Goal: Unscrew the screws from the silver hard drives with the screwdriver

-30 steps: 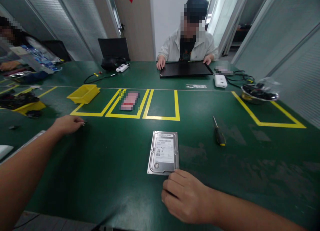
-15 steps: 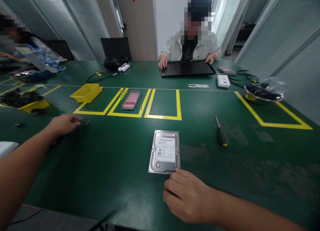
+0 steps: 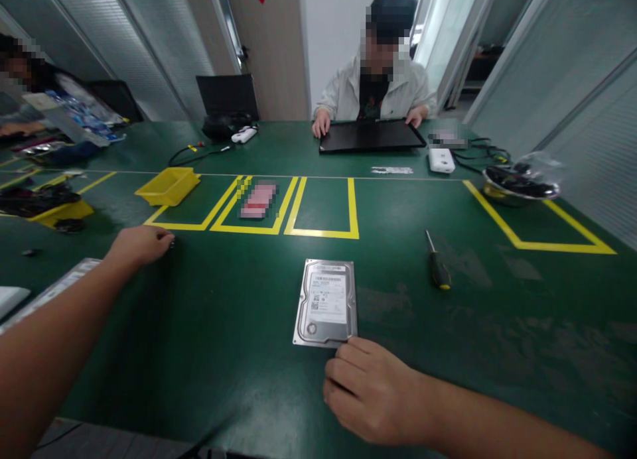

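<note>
A silver hard disk drive (image 3: 327, 303) with a white label lies flat on the green table. My right hand (image 3: 368, 393) rests at its lower right corner, fingers curled and knuckles close against the edge; anything inside is hidden. Over to the left, my left hand (image 3: 142, 245) is pinched low at the tabletop. Tiny shiny metal bits (image 3: 172, 244) show at its fingertips, too small to name for sure. A screwdriver (image 3: 438, 266) with a dark and yellow handle lies to the right of the drive.
Yellow tape outlines mark the table, one around a pink phone-like object (image 3: 259, 200). Behind are a yellow bin (image 3: 168, 186) and a co-worker's dark panel (image 3: 372, 136). A bowl of dark parts (image 3: 520, 184) stands at right. A pale strip (image 3: 70, 280) lies behind my left forearm.
My left hand has shifted slightly right and its fingers now cover most of the tiny metal bits. My right hand has hardly moved. The view has shifted a little.
</note>
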{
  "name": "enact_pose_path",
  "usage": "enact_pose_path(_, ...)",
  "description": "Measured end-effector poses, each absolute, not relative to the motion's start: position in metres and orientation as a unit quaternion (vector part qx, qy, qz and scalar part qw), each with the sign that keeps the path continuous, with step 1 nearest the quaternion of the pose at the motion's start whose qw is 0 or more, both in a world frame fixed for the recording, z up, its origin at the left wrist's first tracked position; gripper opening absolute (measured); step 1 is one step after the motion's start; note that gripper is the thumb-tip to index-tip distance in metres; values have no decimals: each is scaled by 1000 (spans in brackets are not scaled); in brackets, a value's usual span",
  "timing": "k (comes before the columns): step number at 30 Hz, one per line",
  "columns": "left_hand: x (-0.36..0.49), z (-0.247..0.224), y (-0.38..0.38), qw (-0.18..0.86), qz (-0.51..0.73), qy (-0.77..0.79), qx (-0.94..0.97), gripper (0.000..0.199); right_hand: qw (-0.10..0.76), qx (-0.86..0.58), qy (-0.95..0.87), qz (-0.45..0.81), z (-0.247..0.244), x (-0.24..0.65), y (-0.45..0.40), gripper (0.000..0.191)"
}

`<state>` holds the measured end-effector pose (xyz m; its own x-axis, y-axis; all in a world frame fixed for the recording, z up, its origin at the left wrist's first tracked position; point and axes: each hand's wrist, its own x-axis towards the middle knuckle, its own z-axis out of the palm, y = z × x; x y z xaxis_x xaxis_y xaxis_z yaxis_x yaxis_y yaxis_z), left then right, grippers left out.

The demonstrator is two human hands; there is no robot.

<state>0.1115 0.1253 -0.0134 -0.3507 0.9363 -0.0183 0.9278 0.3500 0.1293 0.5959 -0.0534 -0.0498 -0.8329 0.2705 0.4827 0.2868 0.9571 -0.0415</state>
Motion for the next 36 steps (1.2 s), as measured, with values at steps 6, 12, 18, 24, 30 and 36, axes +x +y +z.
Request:
enact_pose_path(6,127,-14,126,24,-91,821,563,46,253,-136,-958,-8,-50,596,-52,19)
enact_pose_path(12,144,-15,121,3,-130,819,559,55,253,-135,-958,-11,-49,597,-52,20)
enact_pose_path(18,152,-19,121,-11,-135,813,566,47,245,-138,-959,-18,-50,597,-52,18)
enact_pose_path(24,155,-22,126,-22,-135,827,545,36,250,-133,-959,-19,-49,597,-52,19)
enact_pose_path(30,155,-25,120,-38,-121,815,566,28,256,-133,-957,-19,-47,597,-51,17)
enact_pose_path(36,151,-27,118,-52,-91,815,570,27,251,-131,-959,-13,-48,597,-51,17)
